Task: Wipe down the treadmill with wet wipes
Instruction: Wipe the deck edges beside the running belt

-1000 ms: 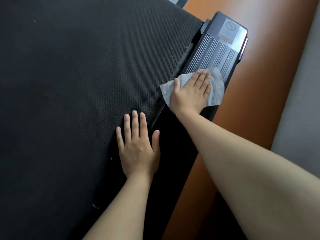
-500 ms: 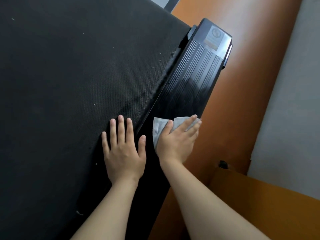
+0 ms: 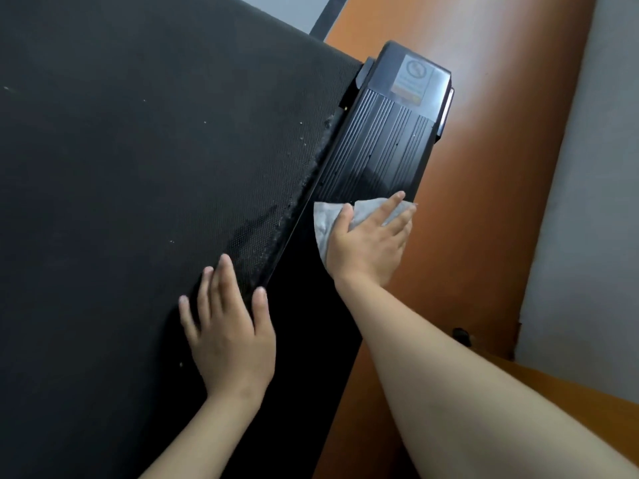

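The treadmill (image 3: pixel 103 340) is seen from above, and most of the left side is filled by its black, finely dotted running belt (image 3: pixel 138 167). Along the right edge of the belt a black ribbed side rail (image 3: pixel 377 146) is seen, which is closed at its far end by a smooth cap with a pale warning label (image 3: pixel 413 81).

The wet wipe (image 3: pixel 325 219), pale grey and a little crumpled, is laid on the side rail at the near end of the ribbed part. It is pressed flat against the rail by the right grip (image 3: pixel 370 250). The fingers of this hand are kept straight and lie on top of the wipe; nothing is clasped, so the grip is open.

The left grip (image 3: pixel 231 333) is laid flat on the edge of the belt, just beside the rail. Its fingers are stretched and slightly spread, the thumb is turned toward the rail, and nothing is held, so it is open too.

A darker, damp-looking streak (image 3: pixel 256 223) is seen on the belt beyond the left fingertips, close to the rail. To the right of the treadmill an orange surface (image 3: pixel 484 202) is seen, and beyond it a grey surface (image 3: pixel 587 202).
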